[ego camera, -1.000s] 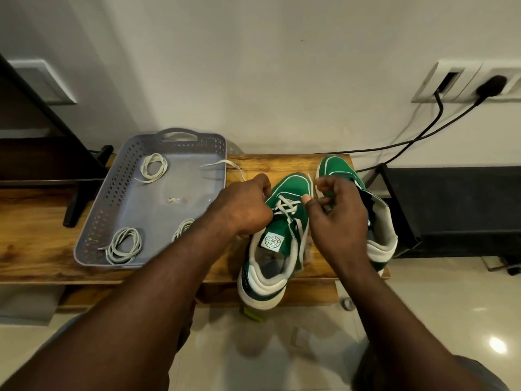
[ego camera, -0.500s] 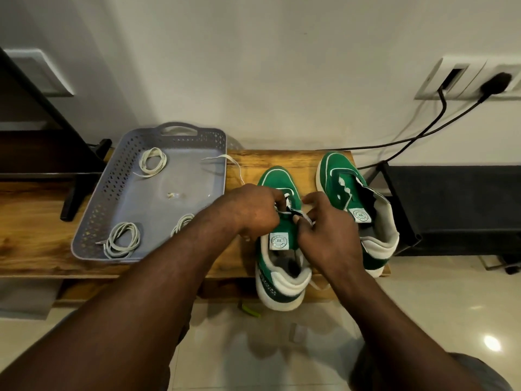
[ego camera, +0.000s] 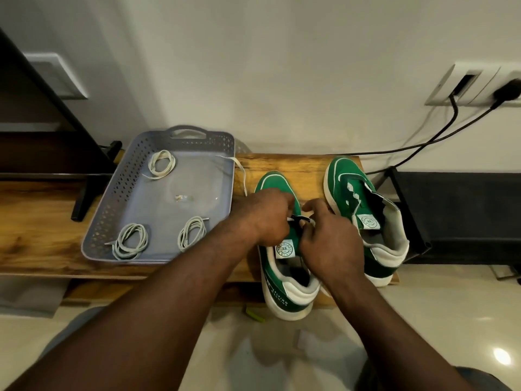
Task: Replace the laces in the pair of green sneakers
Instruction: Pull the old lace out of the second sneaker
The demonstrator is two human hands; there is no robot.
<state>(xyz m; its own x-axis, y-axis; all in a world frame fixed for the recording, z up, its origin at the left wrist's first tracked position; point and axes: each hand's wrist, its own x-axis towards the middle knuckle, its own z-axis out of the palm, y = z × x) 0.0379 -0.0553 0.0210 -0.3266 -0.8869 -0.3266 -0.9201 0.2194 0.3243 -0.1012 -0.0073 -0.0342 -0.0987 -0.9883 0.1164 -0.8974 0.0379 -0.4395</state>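
Both of my hands are at work over the nearer green sneaker with a white sole (ego camera: 290, 303), which stands on the wooden bench (ego camera: 304, 165) with its toe to the wall and its heel hanging past the front edge toward me. My left hand (ego camera: 265, 218) is curled over the shoe's throat, its fingers pinching a flat white lace (ego camera: 298, 220). My right hand (ego camera: 329, 241) pinches the same lace just beside it, and the two hands nearly touch. The second green sneaker (ego camera: 349, 179) stands just to the right on the same bench. To the left, a grey perforated plastic tray (ego camera: 112, 207) holds three coiled pale laces (ego camera: 162, 163), and one loose pale lace (ego camera: 239, 167) trails over its right rim onto the wood.
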